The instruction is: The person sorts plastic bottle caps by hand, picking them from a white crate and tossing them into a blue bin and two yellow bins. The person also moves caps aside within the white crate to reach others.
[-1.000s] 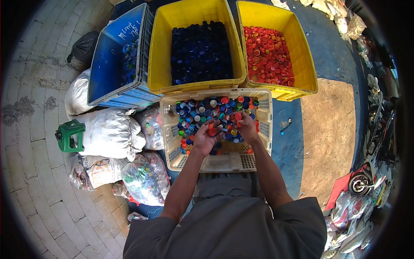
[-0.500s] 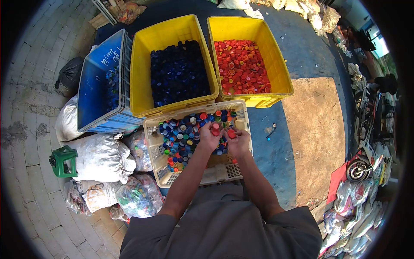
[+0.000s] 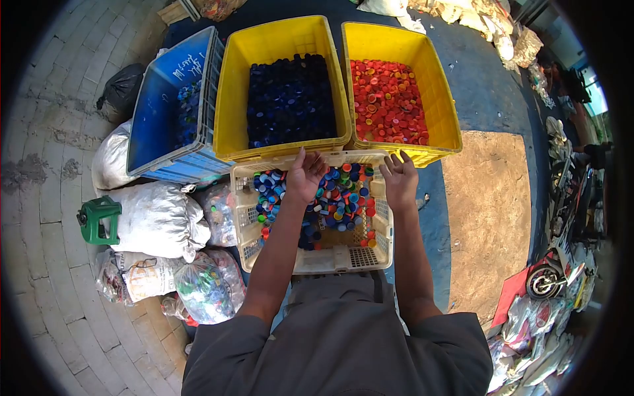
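In front of me a cream perforated crate (image 3: 244, 247) holds a mix of bottle caps (image 3: 343, 198) in blue, red, green, orange and white. Over its far left part is my left hand (image 3: 306, 177), fingers half bent and apart, with no cap visible in it. My right hand (image 3: 400, 181) is at the crate's far right corner, just below the yellow bin of red caps (image 3: 386, 102). Its fingers are loosely curled and spread, and I see nothing held. Dark blue caps (image 3: 290, 99) fill the bottom of the other yellow bin (image 3: 234, 86).
A blue bin (image 3: 153, 125) with some caps stands at the far left. White sacks (image 3: 162, 218), a clear bag of bottles (image 3: 208, 287) and a green plastic stool (image 3: 99, 221) lie left of the crate. A tan board (image 3: 489, 224) covers the floor at right.
The red caps seen in my hands are gone from them. Both hands have moved apart and away from me, towards the yellow bins. The view has shifted slightly.
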Tool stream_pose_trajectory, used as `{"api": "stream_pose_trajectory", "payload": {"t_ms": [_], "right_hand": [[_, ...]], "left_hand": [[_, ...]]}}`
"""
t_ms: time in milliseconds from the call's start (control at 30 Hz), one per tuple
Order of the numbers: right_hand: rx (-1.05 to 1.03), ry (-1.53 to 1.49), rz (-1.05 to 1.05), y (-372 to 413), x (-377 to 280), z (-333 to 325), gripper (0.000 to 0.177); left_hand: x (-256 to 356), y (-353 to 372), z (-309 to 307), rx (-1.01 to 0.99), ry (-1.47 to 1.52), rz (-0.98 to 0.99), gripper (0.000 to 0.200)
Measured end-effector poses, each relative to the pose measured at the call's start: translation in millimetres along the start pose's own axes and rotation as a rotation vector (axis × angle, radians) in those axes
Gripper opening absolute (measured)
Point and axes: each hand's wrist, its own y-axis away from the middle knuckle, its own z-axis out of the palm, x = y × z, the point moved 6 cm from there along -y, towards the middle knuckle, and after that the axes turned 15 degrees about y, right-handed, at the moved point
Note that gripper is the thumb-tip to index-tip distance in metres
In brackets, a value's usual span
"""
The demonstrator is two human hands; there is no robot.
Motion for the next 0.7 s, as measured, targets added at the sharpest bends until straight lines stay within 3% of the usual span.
{"api": "stream_pose_trajectory", "payload": {"t_ms": [33, 67, 133, 167, 267, 333, 433, 633, 700], "right_hand": [[-0.047, 0.119, 0.013, 11, 21, -5, 0.060], [-0.119, 0.609, -0.179, 19, 44, -11, 0.047], [0.000, 0.323, 0.149, 38, 100, -30, 0.030], [-0.019, 0.449, 0.178, 47, 122, -35, 0.026], [-0.108, 0.873, 0.175, 57, 172, -44, 0.022], [-0.208, 1.206, 0.060, 64, 187, -38, 0.023], [-0.314, 1.479, -0.027, 67, 189, -17, 0.022], [-0.475, 1.591, -0.200, 56, 219, 15, 0.022], [-0.454, 1.622, -0.107, 57, 224, 22, 0.024]], "left_hand": [[8, 8, -40, 0.089, 0.045, 0.010, 0.029], [14, 21, -77, 0.204, 0.049, 0.023, 0.030], [18, 48, -146, 0.423, 0.081, 0.033, 0.030], [17, 61, -176, 0.527, 0.110, 0.033, 0.031], [10, 95, -229, 0.584, 0.108, 0.012, 0.031], [5, 108, -244, 0.588, 0.118, 0.002, 0.031], [-1, 120, -250, 0.592, 0.068, -0.014, 0.025], [11, 124, -243, 0.547, -0.030, -0.002, 0.016], [18, 125, -243, 0.540, -0.049, -0.003, 0.015]]}}
